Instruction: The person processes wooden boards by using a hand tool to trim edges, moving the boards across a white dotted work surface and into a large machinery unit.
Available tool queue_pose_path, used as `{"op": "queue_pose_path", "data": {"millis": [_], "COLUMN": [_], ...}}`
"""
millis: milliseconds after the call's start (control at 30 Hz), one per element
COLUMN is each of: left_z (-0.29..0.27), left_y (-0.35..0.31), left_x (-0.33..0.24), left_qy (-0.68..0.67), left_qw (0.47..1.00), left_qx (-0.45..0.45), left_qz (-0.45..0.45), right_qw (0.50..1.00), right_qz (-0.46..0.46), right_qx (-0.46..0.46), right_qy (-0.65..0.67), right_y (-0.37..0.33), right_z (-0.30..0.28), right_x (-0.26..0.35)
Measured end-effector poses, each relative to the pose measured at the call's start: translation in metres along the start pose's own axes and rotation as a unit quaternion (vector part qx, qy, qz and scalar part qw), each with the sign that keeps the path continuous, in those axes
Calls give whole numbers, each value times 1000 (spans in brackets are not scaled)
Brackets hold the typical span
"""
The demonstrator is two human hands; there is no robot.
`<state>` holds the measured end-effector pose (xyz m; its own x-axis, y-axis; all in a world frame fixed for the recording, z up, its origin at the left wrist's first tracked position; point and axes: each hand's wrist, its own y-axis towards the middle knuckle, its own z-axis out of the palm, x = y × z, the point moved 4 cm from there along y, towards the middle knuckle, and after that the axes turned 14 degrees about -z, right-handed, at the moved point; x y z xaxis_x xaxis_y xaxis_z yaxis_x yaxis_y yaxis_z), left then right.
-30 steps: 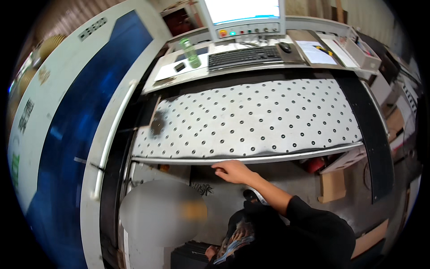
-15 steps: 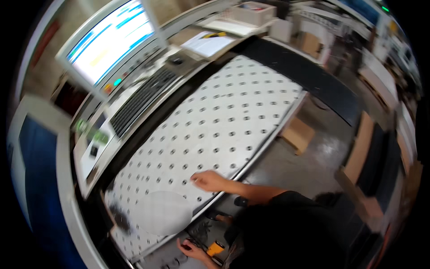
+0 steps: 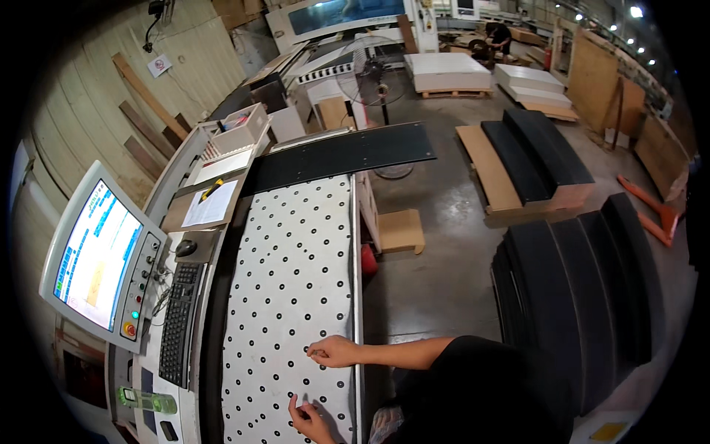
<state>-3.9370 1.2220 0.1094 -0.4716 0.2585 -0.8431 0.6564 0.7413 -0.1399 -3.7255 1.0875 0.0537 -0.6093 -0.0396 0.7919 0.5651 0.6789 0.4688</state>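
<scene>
Both my hands are over a long white work surface [image 3: 285,244] patterned with black ringed dots. My right hand [image 3: 334,351] hovers near its right edge, with the bare forearm reaching in from a black sleeve. Its fingers are curled together and nothing shows in them. Lower in the picture, my left hand [image 3: 312,423] is above the same surface, thumb and index finger apart, holding nothing. A dark panel [image 3: 344,154] lies across the far end of the surface.
Left of the surface are a keyboard [image 3: 181,318], a mouse [image 3: 186,248], a monitor [image 3: 96,255] and a green bottle [image 3: 148,400]. A yellow-black tool [image 3: 212,190] rests on paper [image 3: 200,209]. Dark curved panels [image 3: 569,296] stand at right, near an orange pallet-jack [image 3: 654,214]. A fan [image 3: 376,70] stands beyond.
The view has swung toward the far end of the room. My left hand, previously beyond the surface's near edge, is now over it. My right hand remains over the surface with fingers curled.
</scene>
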Motion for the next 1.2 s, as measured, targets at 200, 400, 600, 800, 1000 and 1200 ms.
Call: {"op": "queue_pose_path", "data": {"millis": [200, 400, 600, 800, 1000, 1200], "left_z": [40, 49, 33, 40, 93, 162], "left_y": [-1, -23, -9, 14, 0, -27], "left_x": [30, 7, -14, -14, -3, -47], "left_qy": [-55, 11, -19, -135, -134, -250], "left_qw": [993, 996, 996, 990, 989, 964], "left_qx": [98, 77, 80, 31, -42, -49], "left_qz": [47, 45, -25, -16, -46, -82], "right_qw": [983, 981, 982, 985, 994, 958], "right_qz": [-73, -95, -96, -106, -55, 83], "right_qx": [32, 17, 15, 22, 95, 18], "right_qy": [-166, -166, -162, -133, 3, 274], "right_y": [-19, -20, -22, -20, -18, -41], "right_z": [12, 12, 15, 6, -4, -53], "right_x": [29, 35, 31, 27, 19, -2]}}
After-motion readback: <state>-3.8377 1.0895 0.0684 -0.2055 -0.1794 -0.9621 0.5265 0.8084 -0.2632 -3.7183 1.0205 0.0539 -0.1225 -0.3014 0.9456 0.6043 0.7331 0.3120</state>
